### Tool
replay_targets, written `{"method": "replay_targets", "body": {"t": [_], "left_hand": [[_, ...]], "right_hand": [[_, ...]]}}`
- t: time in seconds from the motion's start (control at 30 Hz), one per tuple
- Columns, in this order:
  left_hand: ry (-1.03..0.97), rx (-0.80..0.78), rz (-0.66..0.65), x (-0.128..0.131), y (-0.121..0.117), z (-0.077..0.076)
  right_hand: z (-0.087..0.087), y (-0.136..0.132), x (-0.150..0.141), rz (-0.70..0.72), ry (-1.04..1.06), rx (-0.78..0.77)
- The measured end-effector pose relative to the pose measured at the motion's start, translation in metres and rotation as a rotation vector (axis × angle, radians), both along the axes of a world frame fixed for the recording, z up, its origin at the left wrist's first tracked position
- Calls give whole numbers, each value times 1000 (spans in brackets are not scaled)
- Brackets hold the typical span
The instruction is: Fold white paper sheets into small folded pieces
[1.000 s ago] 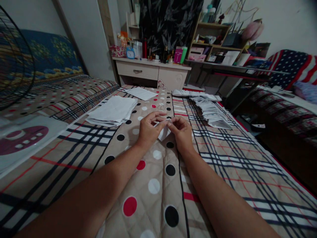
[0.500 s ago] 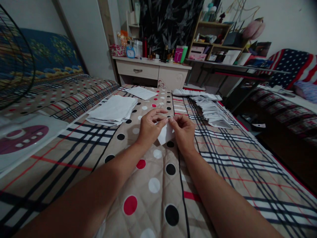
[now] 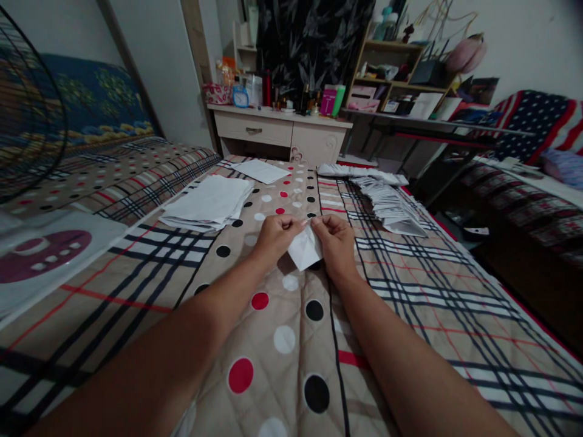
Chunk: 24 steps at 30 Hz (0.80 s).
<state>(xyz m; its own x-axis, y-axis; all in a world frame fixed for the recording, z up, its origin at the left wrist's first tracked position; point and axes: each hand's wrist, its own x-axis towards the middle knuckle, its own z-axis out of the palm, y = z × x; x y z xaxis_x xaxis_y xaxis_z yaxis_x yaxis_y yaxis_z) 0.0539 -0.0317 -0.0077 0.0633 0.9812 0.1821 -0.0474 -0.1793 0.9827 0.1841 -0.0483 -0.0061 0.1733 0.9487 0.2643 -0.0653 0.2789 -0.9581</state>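
Note:
A small white folded paper (image 3: 305, 250) hangs between both hands above the dotted and checked bed cover (image 3: 291, 340). My left hand (image 3: 274, 237) pinches its upper left edge with curled fingers. My right hand (image 3: 336, 239) pinches the upper right edge, fingers closed. The two hands almost touch at the top of the paper. A pile of flat white sheets (image 3: 207, 202) lies to the left, and a row of folded white pieces (image 3: 387, 203) stretches along the bed to the right.
A single white sheet (image 3: 260, 170) lies further up the bed. A fan grille (image 3: 27, 109) stands at the far left, over a white bag with a purple print (image 3: 40, 255). A cluttered dresser (image 3: 277, 124) and shelves (image 3: 392, 73) stand beyond the bed.
Both hands have curled tighter round the paper's top edge. The left fingers, earlier raised and spread, are now closed, and the paper hangs lower and more open.

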Motion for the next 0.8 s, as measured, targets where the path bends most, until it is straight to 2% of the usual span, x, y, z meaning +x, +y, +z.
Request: {"method": "replay_targets", "body": {"t": [0.2, 0.3, 0.47, 0.6, 0.8], "left_hand": [[76, 38, 142, -10, 11, -9], [176, 59, 169, -15, 17, -13], [259, 108, 103, -19, 22, -17], [295, 119, 63, -20, 22, -18], [336, 97, 37, -21, 21, -17]], "right_hand": [[-9, 8, 5, 141, 16, -75], [-13, 12, 9, 135, -76, -62], [-16, 16, 14, 86, -254, -51], [-18, 19, 17, 92, -284, -91], [-20, 19, 18, 30, -370, -86]]}}
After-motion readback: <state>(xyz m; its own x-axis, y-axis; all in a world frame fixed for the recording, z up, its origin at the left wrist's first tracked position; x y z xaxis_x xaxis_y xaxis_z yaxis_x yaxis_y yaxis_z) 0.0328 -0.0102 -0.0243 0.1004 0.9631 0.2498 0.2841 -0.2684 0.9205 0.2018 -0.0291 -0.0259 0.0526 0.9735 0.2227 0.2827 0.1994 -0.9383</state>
